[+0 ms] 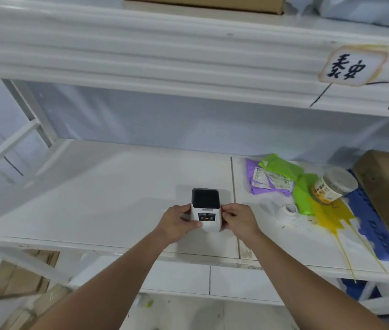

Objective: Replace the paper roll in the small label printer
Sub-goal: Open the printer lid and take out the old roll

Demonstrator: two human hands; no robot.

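Both hands clamp the small white label printer with the dark lid (205, 209) on the white shelf (117, 186): left hand (178, 221) and right hand (238, 220), fingers pinching its sides. Lid looks closed, I think. Squeeze unevenly and it could skid toward the white paper roll (287, 210) nearby.

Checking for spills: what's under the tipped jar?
The jar lies over a yellow sheet and green packet on the shelf. Whatever is directly beneath is hidden.
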